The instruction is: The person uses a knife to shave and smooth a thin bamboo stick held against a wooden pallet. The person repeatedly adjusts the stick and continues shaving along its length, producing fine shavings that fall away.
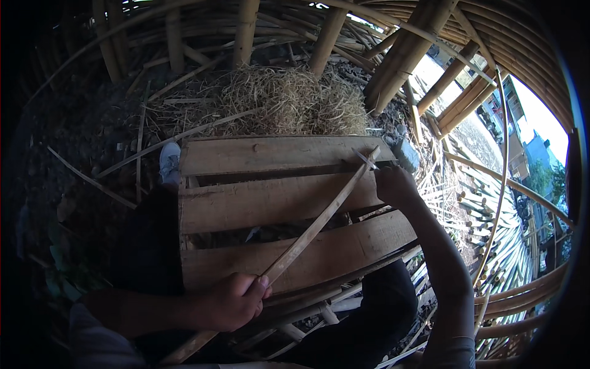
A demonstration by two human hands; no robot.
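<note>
My left hand [236, 301] is closed round a long split bamboo strip [313, 232]. The strip slants from the lower left up to the far right, across a slatted wooden bench [276, 200]. In my right hand [396, 186] is a knife [365, 158], its handle hidden in the closed fingers. The thin, pale blade crosses the strip close to its far end and appears to touch it. That far end lies over the bench's farthest slat. The strip's lower end passes beneath my left forearm.
A heap of bamboo shavings [295, 101] lies beyond the bench. Bamboo posts [246, 34] stand behind it. Many cut bamboo poles [498, 227] are stacked at the right. Loose strips [178, 141] litter the ground to the left. A grey block [407, 155] sits by the bench's far right corner.
</note>
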